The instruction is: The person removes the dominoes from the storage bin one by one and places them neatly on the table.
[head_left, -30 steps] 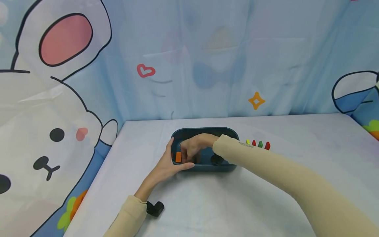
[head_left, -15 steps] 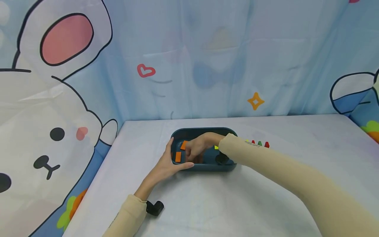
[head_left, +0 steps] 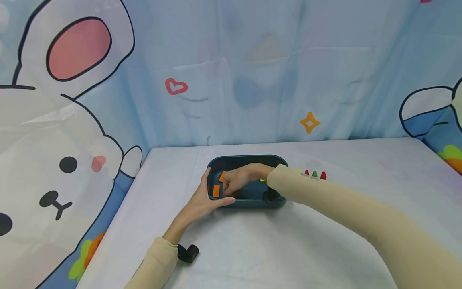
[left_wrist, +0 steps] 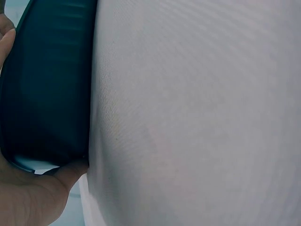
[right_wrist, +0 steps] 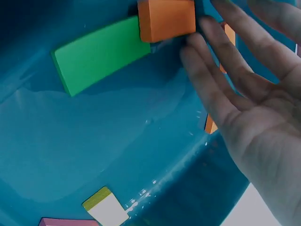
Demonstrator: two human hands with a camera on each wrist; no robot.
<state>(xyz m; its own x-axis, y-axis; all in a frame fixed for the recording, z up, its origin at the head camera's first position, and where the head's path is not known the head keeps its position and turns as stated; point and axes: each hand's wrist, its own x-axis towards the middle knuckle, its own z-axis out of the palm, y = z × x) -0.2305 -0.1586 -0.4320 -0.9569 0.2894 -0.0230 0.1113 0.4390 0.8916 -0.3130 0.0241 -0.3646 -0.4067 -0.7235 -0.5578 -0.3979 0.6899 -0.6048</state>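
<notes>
A dark blue-green plastic bin [head_left: 252,204] stands on the table. My left hand [head_left: 202,200] grips its left end, thumb along the front rim; the left wrist view shows the bin's wall [left_wrist: 51,84] from outside. Inside the bin is my right hand [head_left: 240,178], its fingers pointing down. In the right wrist view that hand [right_wrist: 254,89] has loosely straight fingers beside an orange block [right_wrist: 169,21], which meets the end of a long green block [right_wrist: 101,54]. Two orange blocks, one lower [head_left: 216,190] and one upper [head_left: 222,176], show left of the hand in the head view.
A yellow-and-white block [right_wrist: 106,205] and a pink block [right_wrist: 68,222] lie further off in the bin. Right of it on the white tabletop [head_left: 288,249] stand several small coloured pieces, including a green one [head_left: 315,174] and a red one [head_left: 323,175]. A printed curtain [head_left: 234,100] hangs behind.
My right hand has shifted a little rightward within the bin since a second ago, and the upper orange block and a yellow one have come into sight. My left hand keeps its hold.
</notes>
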